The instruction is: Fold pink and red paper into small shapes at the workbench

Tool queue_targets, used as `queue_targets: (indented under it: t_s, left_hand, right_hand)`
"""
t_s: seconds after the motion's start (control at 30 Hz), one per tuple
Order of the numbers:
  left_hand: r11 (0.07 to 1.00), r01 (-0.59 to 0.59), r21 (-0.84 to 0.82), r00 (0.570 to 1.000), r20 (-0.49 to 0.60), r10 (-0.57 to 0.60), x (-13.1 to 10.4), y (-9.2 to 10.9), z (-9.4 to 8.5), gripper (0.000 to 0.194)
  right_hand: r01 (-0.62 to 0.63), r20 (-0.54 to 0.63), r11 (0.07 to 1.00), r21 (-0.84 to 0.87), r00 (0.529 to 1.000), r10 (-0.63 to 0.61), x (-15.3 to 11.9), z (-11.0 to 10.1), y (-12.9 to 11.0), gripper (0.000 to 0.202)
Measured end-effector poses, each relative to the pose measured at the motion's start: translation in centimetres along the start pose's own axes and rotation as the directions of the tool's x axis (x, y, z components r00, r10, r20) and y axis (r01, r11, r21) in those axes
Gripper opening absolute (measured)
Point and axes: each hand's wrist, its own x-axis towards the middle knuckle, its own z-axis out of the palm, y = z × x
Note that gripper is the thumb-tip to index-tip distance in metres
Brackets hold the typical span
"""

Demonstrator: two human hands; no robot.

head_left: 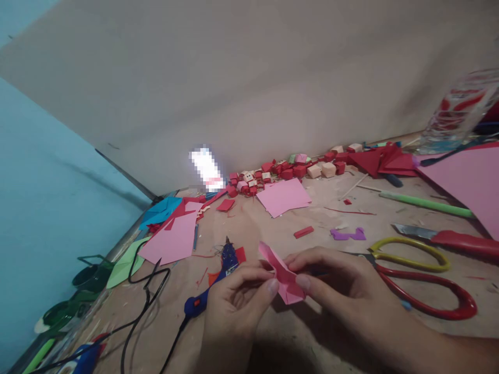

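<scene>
A small folded piece of pink paper is held up above the table, partly opened along its creases. My left hand pinches its left side between thumb and fingers. On the right side, the thumb and index finger of my right hand grip the same paper. A blue glue gun lies beside my left hand, partly covered by it. Scissors with one yellow and one red handle lie to the right, their blades mostly hidden behind my right hand.
Pink sheets and many small red and cream paper cubes lie toward the back board. A red-handled knife, green stick and plastic bottle are at right. A black cord loops at left, near a lit phone.
</scene>
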Motion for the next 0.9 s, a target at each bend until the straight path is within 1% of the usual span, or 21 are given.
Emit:
queue_targets:
  t_s: [0.13,0.23,0.3,0.47,0.53,0.63,0.8,0.9]
  left_hand:
    - [0.999,0.037,-0.031,0.999,-0.014,-0.037,-0.1,0.0,0.2,0.013]
    - [0.999,0.003,-0.037,1.0,-0.031,-0.004,-0.2,0.0,0.3,0.011]
    - [0.999,-0.027,-0.017,0.999,-0.029,0.026,-0.2,-0.1,0.2,0.009]
    - [0.986,-0.13,0.101,0.989,0.088,0.121,0.2,-0.6,-0.7,0.004]
    - [0.982,-0.149,0.112,0.985,0.101,0.138,0.3,-0.7,-1.0,0.004]
    - [0.987,-0.121,0.107,0.989,0.096,0.111,0.3,-0.4,-0.9,0.003]
    - [0.993,-0.043,0.111,0.999,-0.015,0.045,-0.3,0.0,-0.2,0.008]
    - [0.991,-0.024,0.13,1.0,0.005,0.024,-0.4,-0.1,-0.1,0.01]
  right_hand:
    - [0.025,0.0,0.999,-0.038,1.0,-0.025,-0.1,-0.1,-0.4,0.011]
    - [0.037,-0.004,0.997,-0.063,0.999,-0.037,-0.1,-0.1,-0.4,0.015]
    - [0.024,0.0,0.997,-0.076,1.0,-0.024,-0.1,-0.1,-0.3,0.019]
    - [-0.001,0.002,0.999,-0.045,1.0,0.001,-0.1,0.0,-0.2,0.012]
    - [0.007,-0.008,0.999,-0.037,1.0,-0.007,-0.1,0.0,-0.2,0.01]
    - [0.022,-0.005,0.999,-0.041,1.0,-0.022,-0.2,-0.1,-0.2,0.011]
    - [-0.017,-0.003,0.997,-0.079,1.0,0.016,-0.3,0.2,0.0,0.029]
    - [-0.018,0.04,0.999,-0.037,0.999,0.019,-0.1,0.5,0.0,0.026]
